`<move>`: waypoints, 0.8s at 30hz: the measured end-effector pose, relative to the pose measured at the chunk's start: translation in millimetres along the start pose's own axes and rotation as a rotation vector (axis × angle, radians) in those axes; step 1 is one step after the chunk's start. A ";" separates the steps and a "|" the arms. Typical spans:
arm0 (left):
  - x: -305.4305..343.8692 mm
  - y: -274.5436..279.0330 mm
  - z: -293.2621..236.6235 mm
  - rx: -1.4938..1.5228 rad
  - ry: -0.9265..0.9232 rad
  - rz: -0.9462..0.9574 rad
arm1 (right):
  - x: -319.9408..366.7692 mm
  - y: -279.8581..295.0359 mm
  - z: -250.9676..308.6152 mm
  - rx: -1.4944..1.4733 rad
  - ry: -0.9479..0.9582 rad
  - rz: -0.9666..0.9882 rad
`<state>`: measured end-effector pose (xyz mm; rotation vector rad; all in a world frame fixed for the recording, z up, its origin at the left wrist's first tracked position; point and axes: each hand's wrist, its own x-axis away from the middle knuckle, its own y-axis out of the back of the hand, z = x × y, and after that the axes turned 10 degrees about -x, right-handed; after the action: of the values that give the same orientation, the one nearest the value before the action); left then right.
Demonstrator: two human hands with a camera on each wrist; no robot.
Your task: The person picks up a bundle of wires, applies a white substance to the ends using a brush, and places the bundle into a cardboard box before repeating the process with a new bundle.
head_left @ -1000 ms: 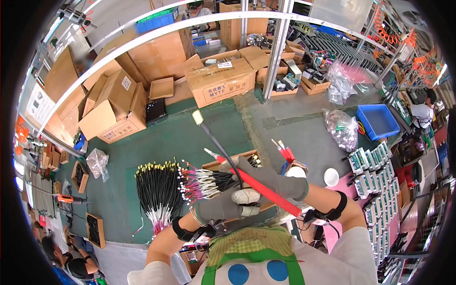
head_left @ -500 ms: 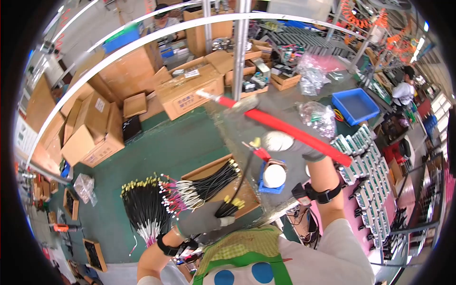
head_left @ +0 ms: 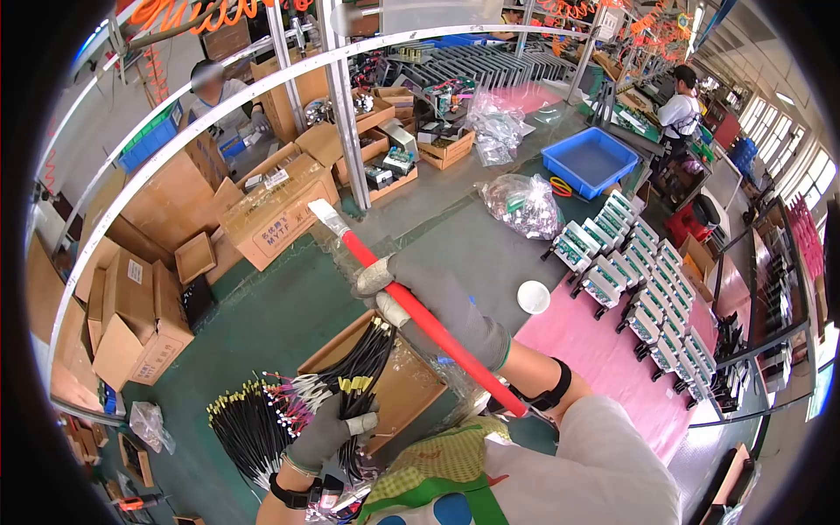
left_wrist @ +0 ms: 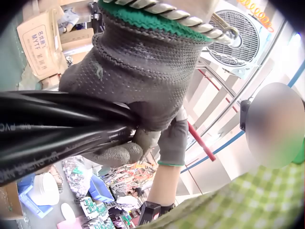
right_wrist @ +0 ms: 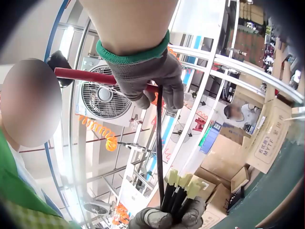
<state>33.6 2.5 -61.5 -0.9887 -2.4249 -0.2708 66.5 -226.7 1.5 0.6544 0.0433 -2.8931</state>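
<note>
My gloved left hand grips a bundle of black cables with yellow ends. Held slantwise in my gloved right hand is a red-handled brush, its pale bristles towards the upper left. The right wrist view shows one black cable running from the right hand down to the left hand. Other cables lie in a cardboard tray beside the left hand, and a larger pile is on the green surface.
Cardboard boxes stand at the back left, with a metal post near them. To the right are a white cup, a plastic bag, a blue bin and rows of circuit-board parts.
The head view has turned to the right. From beside each other, the hands moved apart; the right hand swung out with the brush and came back over the tray. The left still holds cables.
</note>
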 end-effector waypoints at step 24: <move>-15.1 27.0 -31.4 0.333 -0.310 -0.100 | -21.2 -30.2 45.9 -0.600 -0.103 0.023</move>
<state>73.5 1.6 -42.8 -0.8079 -2.6827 0.2668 60.6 -196.6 51.7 0.3850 0.8397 -2.6647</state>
